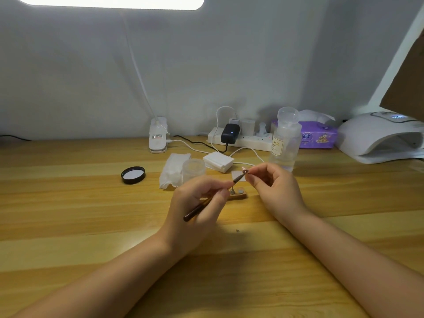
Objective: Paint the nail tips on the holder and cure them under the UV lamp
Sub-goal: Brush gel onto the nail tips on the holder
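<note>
My left hand [195, 203] grips a dark-handled nail brush [202, 206], its bristle end pointing up and right. My right hand [273, 187] pinches a small pinkish nail tip [245, 171] on a short stick, held above the table. The brush tip touches that nail tip. Just below, on the table, lies a small wooden holder base [238, 195] with metal studs. The white UV lamp [376, 138] stands at the far right, its display lit.
A black jar lid [133, 175], a small clear jar [193, 168], crumpled tissue [172, 171], a stack of white pads [218, 161], a clear liquid bottle [284, 141], a power strip [241, 138] with cables and a purple tissue pack [317, 136] lie behind my hands.
</note>
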`<state>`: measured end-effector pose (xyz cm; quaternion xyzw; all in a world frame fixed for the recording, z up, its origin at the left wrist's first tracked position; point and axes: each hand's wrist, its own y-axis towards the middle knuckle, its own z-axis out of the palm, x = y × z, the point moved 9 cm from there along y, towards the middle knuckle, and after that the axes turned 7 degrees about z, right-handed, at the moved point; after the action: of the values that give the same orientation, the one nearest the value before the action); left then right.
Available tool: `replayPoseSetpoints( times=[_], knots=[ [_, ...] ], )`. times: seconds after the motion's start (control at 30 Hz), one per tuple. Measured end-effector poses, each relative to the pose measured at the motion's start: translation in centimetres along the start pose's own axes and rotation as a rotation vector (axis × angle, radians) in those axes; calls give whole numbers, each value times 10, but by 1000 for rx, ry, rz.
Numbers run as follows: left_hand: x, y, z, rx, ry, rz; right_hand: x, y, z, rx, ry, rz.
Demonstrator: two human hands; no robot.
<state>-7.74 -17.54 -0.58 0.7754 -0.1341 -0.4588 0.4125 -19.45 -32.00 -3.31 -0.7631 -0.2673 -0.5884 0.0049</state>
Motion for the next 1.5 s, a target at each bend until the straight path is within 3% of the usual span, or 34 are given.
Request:
replayPoseSetpoints(
  times=[0.3, 0.53, 0.77, 1.0, 1.5],
  knots=[
    [1, 0, -4, -62, 47, -51, -1, -1, 2, 35, 68, 34],
    [2, -2, 2, 16, -22, -75, -2, -2, 4, 60, 125, 57],
    [-4, 3, -15, -159, 37, -31, -5, -1, 1, 38, 133, 82],
    [16, 0, -32, -316, 8, -203, 2, -2, 9, 103, -28, 8],
    [27, -4, -25, -277, -58, -312, -15, 3, 6, 122, -272, 129]
  ],
)
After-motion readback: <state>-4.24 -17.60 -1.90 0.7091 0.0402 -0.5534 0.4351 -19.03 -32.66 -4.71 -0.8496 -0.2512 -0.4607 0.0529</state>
